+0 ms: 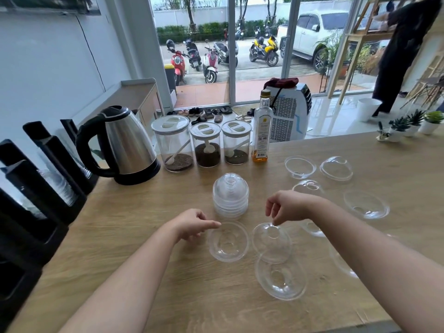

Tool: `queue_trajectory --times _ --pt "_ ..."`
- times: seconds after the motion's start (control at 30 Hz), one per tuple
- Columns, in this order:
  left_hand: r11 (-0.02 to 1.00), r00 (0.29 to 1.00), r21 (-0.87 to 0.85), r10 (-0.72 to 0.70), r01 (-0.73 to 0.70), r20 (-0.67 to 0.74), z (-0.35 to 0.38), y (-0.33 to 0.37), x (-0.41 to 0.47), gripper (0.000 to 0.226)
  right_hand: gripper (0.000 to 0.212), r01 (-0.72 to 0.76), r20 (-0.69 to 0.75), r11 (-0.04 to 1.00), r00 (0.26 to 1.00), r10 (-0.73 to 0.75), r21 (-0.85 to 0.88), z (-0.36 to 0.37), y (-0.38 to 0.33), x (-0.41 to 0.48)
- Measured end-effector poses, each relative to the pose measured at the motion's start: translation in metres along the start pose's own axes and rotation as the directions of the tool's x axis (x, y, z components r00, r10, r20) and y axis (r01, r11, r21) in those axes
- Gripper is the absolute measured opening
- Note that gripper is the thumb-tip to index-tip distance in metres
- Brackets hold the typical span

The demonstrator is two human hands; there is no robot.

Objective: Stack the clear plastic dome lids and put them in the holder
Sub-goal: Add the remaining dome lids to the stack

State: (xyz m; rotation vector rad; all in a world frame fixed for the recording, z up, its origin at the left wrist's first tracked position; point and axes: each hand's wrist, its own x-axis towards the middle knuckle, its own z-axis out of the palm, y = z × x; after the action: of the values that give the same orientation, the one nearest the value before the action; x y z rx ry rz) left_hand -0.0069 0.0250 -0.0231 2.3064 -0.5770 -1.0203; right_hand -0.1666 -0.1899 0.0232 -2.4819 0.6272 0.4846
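Counter (120, 248) of pale wood carries everything; the landmark is the stack of dome lids (230, 199), standing dome-up near its middle; left of the stack, at the counter's edge, stands the black holder (45, 179), with clear lids showing in its slots; between holder and stack, further back, sits a steel kettle (125, 145) on a black base; behind the stack stand three lidded jars (207, 145) holding dark grounds and white scoops, with a clear bottle (263, 131) of amber liquid just right of them; loose dome lids lie scattered right of the stack, some dome-up, some upturned; in front of the stack lies an upturned lid (228, 241); the left hand (192, 224) rests beside it, forefinger stretched onto its rim and the other fingers loosely curled, gripping nothing; just right of that lid, the right hand (286, 207) pinches the top ring of a tilted lid (272, 243) between fingertips; this tilted lid overlaps another upturned lid (281, 277) nearer the camera.
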Motion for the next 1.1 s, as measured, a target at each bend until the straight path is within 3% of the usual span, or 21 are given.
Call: queue_trajectory --times 0.17,0.37,0.47,0.6,0.73,0.97,1.1 --pt "0.998 1.0 0.064 0.022 -0.023 0.018 0.02 0.001 -0.002 0.035 0.04 -0.04 -0.017 0.994 0.999 0.039 -0.106 0.02 0.002 0.0" --pt "0.99 0.996 0.134 0.063 -0.053 -0.067 0.036 0.002 -0.006 0.012 0.015 0.005 -0.251 0.982 0.967 -0.053 -0.188 0.04 0.012 0.009" --pt "0.999 0.999 0.04 0.038 -0.037 -0.035 0.032 0.001 -0.011 0.021 0.012 0.016 -0.346 0.981 0.935 -0.083 -0.192 0.037 0.014 0.007" --pt "0.975 0.999 -0.222 -0.038 0.03 -0.032 0.016 -0.001 -0.018 0.029 0.009 0.027 -0.424 0.998 0.904 -0.047 -0.053 0.026 0.013 0.003" --pt "0.875 0.996 -0.476 -0.092 0.085 0.007 -0.004 -0.009 -0.018 0.036 0.008 0.06 -0.44 0.982 0.898 0.024 0.177 0.013 0.013 0.003" --pt "0.837 0.996 -0.542 -0.094 0.077 -0.004 -0.029 -0.005 -0.018 0.041 0.014 0.16 -0.503 0.871 0.857 0.11 0.464 -0.01 0.003 0.004" --pt "0.836 0.994 -0.544 -0.106 0.078 -0.021 -0.037 0.004 -0.018 0.046 0.013 0.214 -0.552 0.872 0.83 0.076 0.441 -0.025 -0.018 0.011"
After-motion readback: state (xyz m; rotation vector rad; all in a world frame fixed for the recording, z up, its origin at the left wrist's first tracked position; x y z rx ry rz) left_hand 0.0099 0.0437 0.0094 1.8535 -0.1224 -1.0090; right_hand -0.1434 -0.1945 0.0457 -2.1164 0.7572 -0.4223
